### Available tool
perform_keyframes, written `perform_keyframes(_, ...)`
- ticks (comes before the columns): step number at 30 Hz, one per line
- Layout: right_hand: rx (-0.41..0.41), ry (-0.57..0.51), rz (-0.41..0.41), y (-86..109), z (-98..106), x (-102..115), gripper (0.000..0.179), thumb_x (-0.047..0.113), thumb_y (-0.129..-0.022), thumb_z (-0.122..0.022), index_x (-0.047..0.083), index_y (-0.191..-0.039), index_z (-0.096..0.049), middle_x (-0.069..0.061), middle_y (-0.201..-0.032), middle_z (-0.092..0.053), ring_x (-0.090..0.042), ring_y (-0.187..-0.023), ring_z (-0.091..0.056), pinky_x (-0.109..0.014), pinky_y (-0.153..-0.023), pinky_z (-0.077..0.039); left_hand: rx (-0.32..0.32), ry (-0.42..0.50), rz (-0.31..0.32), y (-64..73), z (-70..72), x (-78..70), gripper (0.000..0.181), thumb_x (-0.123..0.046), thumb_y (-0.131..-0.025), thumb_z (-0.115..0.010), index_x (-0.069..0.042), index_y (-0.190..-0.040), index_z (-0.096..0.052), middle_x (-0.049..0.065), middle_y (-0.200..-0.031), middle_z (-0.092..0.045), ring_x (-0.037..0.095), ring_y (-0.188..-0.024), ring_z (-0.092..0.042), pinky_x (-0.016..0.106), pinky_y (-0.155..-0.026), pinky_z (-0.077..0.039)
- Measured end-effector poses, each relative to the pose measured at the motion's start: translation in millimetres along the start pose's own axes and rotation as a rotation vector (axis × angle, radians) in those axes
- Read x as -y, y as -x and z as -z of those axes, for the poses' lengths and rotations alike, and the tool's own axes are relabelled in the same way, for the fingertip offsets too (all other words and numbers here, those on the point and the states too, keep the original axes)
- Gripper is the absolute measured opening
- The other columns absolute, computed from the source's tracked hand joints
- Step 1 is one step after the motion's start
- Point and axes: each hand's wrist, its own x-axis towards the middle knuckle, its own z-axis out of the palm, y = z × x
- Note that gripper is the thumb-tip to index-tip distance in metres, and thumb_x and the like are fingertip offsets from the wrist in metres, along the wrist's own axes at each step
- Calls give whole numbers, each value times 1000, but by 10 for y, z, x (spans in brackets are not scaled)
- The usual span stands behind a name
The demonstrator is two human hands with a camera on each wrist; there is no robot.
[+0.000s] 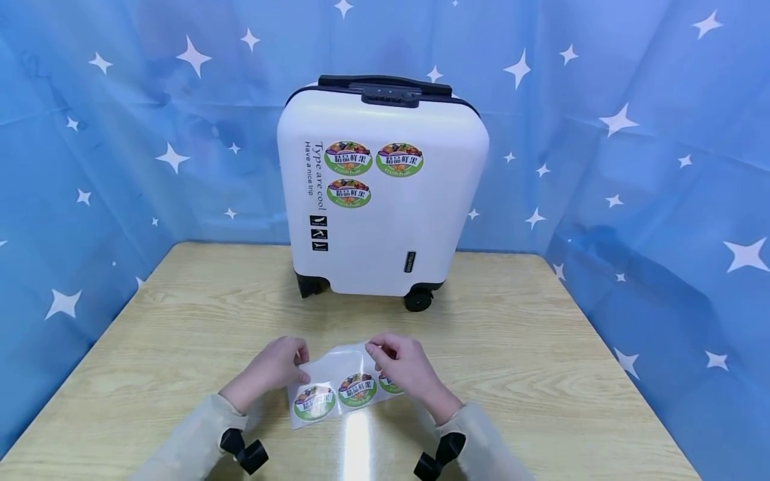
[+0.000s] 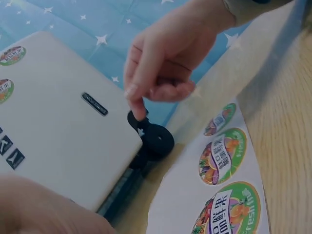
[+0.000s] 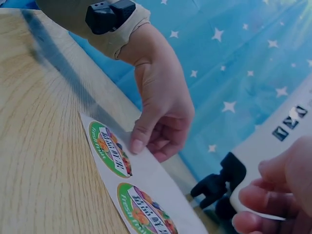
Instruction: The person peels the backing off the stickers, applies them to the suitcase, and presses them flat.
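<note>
Sticker sheet (image 1: 337, 364): on the desk (image 1: 541, 347), between the two hands, in front of the suitcase (image 1: 385, 234).
Sheet long axis: runs left to right across the person's front, right end angled slightly toward the suitcase.
Sticker row: three fruit labels visible along the near edge; left label (image 1: 314, 402) and middle label (image 1: 357, 390) in full view from the head, right label (image 1: 390, 384) partly hidden by the right hand.
Left hand (image 1: 278, 364): at the sheet's left end, pinching it, thumb on the upper face beside the left label, other fingers curled at the edge.
Right hand (image 1: 406, 366): above the sheet's right end in the head view; fingers curled, thumb near the forefinger. Nothing seen between the tips; whether a label is held cannot be told.
Nearer hand: left to the left label, right to the right label; the middle label lies between.
Suitcase position: upright on the desk, directly beyond the sheet, apart from both hands, labelled face toward the person.
Labels on suitcase: two side by side, upper left label (image 1: 348, 158) and upper right label (image 1: 400, 159); lower label (image 1: 349, 193) beneath the former. Bare shell lies right of the lower one.
</note>
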Motion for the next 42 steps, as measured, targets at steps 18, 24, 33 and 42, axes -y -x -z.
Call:
perform_keyframes(18, -60, 169, 96, -7, -25, 173, 15, 21, -88, -65, 13, -100, -68, 9, -79, -58, -8, -64, -50, -23, -55, -44, -135, 271, -234, -163, 226, -435, 10, -12, -84, -69, -4, -90, -69, -1, -76, -64, 11, -68, -58, 27, -61, -48)
perform_keyframes(24, -135, 205, 166, 7, -33, 241, 12, 20, -86, -68, 13, -95, -69, 9, -80, -55, -5, -64, -49, -21, -55, -44, -210, 337, -221, -167, 256, -588, 7, -15, -84, -70, -8, -86, -71, -1, -76, -65, 12, -67, -57, 27, -57, -48)
perform_keyframes(33, -302, 266, 263, 72, -102, 385, 17, 25, -82, -72, 10, -89, -68, 5, -78, -56, -3, -59, -46, -18, -51, -41, -219, 521, -188, -167, 242, -736, 9, -13, -84, -70, -4, -85, -69, 3, -75, -64, 14, -61, -59, 28, -50, -51)
perform_keyframes(42, -409, 261, 256, 33, -97, 325, 17, 22, -81, -73, 8, -88, -66, 0, -82, -58, -8, -62, -48, -22, -52, -43, -119, 685, -200, -115, 245, -844, 16, -14, -84, -70, -1, -92, -66, 8, -82, -65, 17, -68, -63, 31, -60, -54)
